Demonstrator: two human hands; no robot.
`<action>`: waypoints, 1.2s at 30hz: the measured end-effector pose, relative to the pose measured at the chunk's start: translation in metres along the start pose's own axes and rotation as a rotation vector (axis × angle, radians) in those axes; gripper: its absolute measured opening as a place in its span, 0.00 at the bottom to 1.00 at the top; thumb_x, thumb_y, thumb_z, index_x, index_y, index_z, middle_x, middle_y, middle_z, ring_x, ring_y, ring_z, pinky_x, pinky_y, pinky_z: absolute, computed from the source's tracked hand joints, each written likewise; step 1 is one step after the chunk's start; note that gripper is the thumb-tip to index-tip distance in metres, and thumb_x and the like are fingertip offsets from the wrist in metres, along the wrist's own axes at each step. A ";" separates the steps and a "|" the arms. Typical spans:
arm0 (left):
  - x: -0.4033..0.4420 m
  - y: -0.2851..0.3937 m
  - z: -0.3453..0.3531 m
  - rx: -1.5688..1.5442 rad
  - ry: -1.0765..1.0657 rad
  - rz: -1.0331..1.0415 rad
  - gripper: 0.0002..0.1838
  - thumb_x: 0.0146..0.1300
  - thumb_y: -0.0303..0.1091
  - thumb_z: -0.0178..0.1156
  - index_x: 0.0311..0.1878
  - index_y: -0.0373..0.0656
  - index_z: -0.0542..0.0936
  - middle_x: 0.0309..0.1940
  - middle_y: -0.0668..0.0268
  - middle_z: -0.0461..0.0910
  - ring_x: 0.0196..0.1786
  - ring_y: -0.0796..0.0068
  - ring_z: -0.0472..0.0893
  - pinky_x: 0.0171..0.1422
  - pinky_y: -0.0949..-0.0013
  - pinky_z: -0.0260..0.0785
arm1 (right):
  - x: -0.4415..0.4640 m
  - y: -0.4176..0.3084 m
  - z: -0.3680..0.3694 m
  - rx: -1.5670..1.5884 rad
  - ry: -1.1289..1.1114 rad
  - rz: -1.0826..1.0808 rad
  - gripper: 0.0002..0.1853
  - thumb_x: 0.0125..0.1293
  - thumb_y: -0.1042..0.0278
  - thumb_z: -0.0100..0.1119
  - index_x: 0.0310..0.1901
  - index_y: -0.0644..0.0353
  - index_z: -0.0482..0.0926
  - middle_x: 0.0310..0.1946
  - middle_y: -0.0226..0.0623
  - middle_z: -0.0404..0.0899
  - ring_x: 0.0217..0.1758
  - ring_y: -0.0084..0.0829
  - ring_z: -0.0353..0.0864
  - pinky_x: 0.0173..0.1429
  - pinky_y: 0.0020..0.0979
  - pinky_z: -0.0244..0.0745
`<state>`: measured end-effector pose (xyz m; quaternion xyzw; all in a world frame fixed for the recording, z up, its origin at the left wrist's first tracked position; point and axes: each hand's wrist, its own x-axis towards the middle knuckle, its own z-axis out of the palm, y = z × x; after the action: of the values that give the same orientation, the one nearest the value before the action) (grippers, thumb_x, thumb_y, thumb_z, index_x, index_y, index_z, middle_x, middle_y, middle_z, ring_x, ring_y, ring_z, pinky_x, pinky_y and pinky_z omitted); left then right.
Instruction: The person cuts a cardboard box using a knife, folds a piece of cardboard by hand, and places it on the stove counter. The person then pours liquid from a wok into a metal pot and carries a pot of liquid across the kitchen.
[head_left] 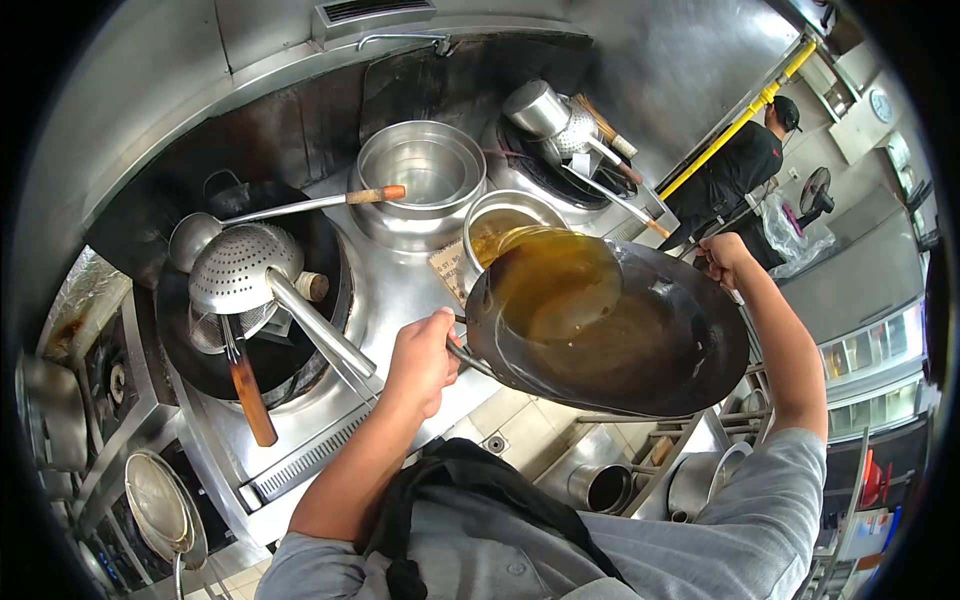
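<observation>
A dark wok point(670, 350) is lifted in front of me, tilted toward the stove, with golden-brown oil point(560, 285) pooled at its far side. The oil runs over the rim into a metal pot point(515, 205) that holds more of the same liquid. My left hand point(422, 362) is closed around the wok's near-left loop handle point(472, 358). On the opposite side my right hand point(728, 262) grips the wok's other edge, its handle mostly hidden by the fingers. A brown printed cardboard piece point(450, 268) lies beside the pot.
Left on the stove, another wok point(180, 340) holds a perforated strainer point(240, 265) and a ladle point(195, 240). A large steel pot point(420, 165) stands behind. More utensils point(575, 135) rest at the back right. A person in black point(735, 165) stands beyond the yellow pipe point(740, 120).
</observation>
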<state>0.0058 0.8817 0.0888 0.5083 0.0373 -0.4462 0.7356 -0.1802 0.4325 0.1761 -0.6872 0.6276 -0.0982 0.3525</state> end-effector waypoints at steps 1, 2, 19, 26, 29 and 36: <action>0.004 -0.002 -0.004 -0.005 -0.018 -0.011 0.15 0.70 0.41 0.51 0.27 0.45 0.68 0.18 0.70 0.65 0.12 0.84 0.53 0.15 0.75 0.44 | -0.003 -0.006 -0.001 -0.024 -0.003 0.017 0.13 0.68 0.65 0.53 0.28 0.64 0.77 0.12 0.28 0.60 0.07 0.27 0.57 0.13 0.32 0.48; 0.007 -0.003 -0.006 -0.011 -0.036 -0.024 0.14 0.69 0.40 0.52 0.27 0.45 0.68 0.21 0.67 0.68 0.12 0.83 0.54 0.15 0.74 0.45 | 0.002 -0.008 -0.003 -0.026 -0.001 0.015 0.13 0.68 0.65 0.53 0.28 0.64 0.77 0.12 0.28 0.60 0.07 0.27 0.57 0.13 0.32 0.48; 0.024 -0.007 0.006 -0.226 -0.079 -0.180 0.12 0.68 0.42 0.51 0.32 0.46 0.69 0.18 0.74 0.62 0.13 0.84 0.54 0.17 0.73 0.47 | 0.023 -0.129 -0.021 -0.786 -0.048 0.052 0.12 0.67 0.62 0.50 0.31 0.56 0.81 0.11 0.35 0.63 0.13 0.31 0.61 0.20 0.35 0.51; 0.043 -0.020 0.004 -0.209 -0.122 -0.192 0.11 0.65 0.40 0.51 0.30 0.46 0.68 0.18 0.74 0.61 0.13 0.84 0.54 0.17 0.73 0.46 | 0.038 -0.124 -0.044 -0.927 -0.065 0.061 0.08 0.62 0.66 0.53 0.31 0.56 0.80 0.13 0.40 0.65 0.13 0.35 0.65 0.20 0.39 0.58; 0.055 -0.018 -0.004 -0.115 -0.115 -0.124 0.13 0.67 0.42 0.51 0.28 0.47 0.67 0.18 0.73 0.61 0.13 0.83 0.54 0.16 0.73 0.46 | 0.061 -0.082 -0.051 -0.941 -0.088 0.122 0.19 0.68 0.56 0.48 0.49 0.62 0.79 0.35 0.57 0.82 0.38 0.59 0.83 0.43 0.58 0.77; 0.066 -0.007 -0.049 0.517 -0.037 0.493 0.20 0.69 0.44 0.49 0.28 0.38 0.75 0.20 0.65 0.73 0.25 0.68 0.73 0.33 0.63 0.64 | -0.018 0.043 0.016 0.245 -0.007 0.122 0.03 0.68 0.69 0.53 0.37 0.53 0.76 0.30 0.31 0.75 0.24 0.31 0.73 0.20 0.41 0.66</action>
<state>0.0600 0.8784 0.0263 0.6632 -0.2142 -0.2592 0.6687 -0.2080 0.4563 0.1436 -0.5997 0.6504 -0.1503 0.4413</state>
